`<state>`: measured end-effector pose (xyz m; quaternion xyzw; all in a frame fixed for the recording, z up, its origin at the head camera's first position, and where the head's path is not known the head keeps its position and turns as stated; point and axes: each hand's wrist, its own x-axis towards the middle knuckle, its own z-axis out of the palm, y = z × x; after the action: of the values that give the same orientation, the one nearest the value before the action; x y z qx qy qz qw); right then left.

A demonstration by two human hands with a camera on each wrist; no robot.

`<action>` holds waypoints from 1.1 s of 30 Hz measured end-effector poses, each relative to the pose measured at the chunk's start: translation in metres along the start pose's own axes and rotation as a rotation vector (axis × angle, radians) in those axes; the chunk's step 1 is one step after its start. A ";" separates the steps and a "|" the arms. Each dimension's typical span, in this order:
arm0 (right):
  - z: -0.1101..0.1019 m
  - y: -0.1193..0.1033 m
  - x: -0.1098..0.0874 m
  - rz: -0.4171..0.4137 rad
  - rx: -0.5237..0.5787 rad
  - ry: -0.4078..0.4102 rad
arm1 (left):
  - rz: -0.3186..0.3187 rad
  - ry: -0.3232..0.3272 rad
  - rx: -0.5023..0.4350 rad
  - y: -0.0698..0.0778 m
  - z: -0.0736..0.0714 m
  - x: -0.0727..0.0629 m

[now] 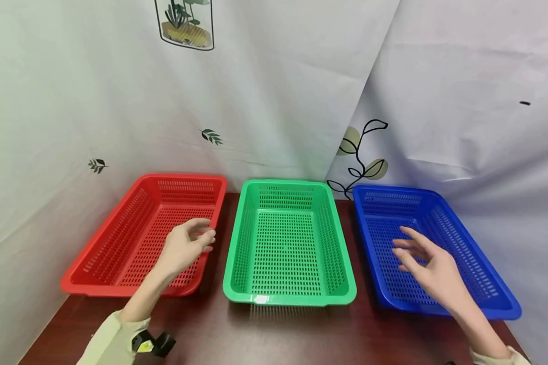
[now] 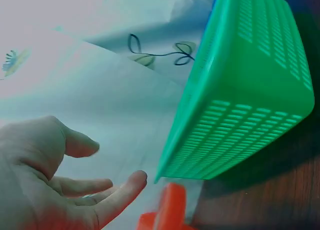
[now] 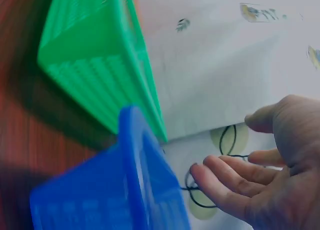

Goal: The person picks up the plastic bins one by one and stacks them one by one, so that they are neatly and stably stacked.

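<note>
Over the right side of the red basket (image 1: 132,290) in the head view hovers my left hand (image 1: 187,246), fingers loosely bent and nothing in them. My right hand (image 1: 431,268) hangs above the blue basket (image 1: 461,248), its fingers relaxed and holding nothing. Between the two hands stands the green basket (image 1: 289,299), bare inside, its slotted floor showing. In the left wrist view the fingers (image 2: 117,202) are spread apart beside the green basket's wall. The right wrist view has the thumb and fingers (image 3: 230,190) parted near the blue rim.
All three baskets rest in a row on a dark reddish-brown table (image 1: 274,337). A white curtain (image 1: 274,101) with printed leaves hangs right behind them and along both sides. A black wrist strap (image 1: 152,343) sits on the left sleeve.
</note>
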<state>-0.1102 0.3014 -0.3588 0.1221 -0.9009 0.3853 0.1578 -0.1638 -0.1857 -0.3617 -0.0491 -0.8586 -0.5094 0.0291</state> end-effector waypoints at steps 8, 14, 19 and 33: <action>0.009 0.003 0.025 0.240 0.375 -0.229 | -0.011 -0.061 0.047 0.001 0.024 0.025; 0.021 0.000 0.042 0.288 0.411 -0.340 | -0.089 -0.133 -0.003 0.002 0.031 0.033; 0.031 -0.007 0.054 0.349 0.436 -0.361 | -0.152 -0.183 -0.017 0.004 0.031 0.037; 0.061 -0.017 0.069 0.416 0.416 -0.472 | -0.206 -0.295 0.015 0.004 0.040 0.042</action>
<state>-0.1798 0.2385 -0.3612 0.0517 -0.8205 0.5451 -0.1641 -0.2048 -0.1460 -0.3731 -0.0349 -0.8579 -0.4904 -0.1490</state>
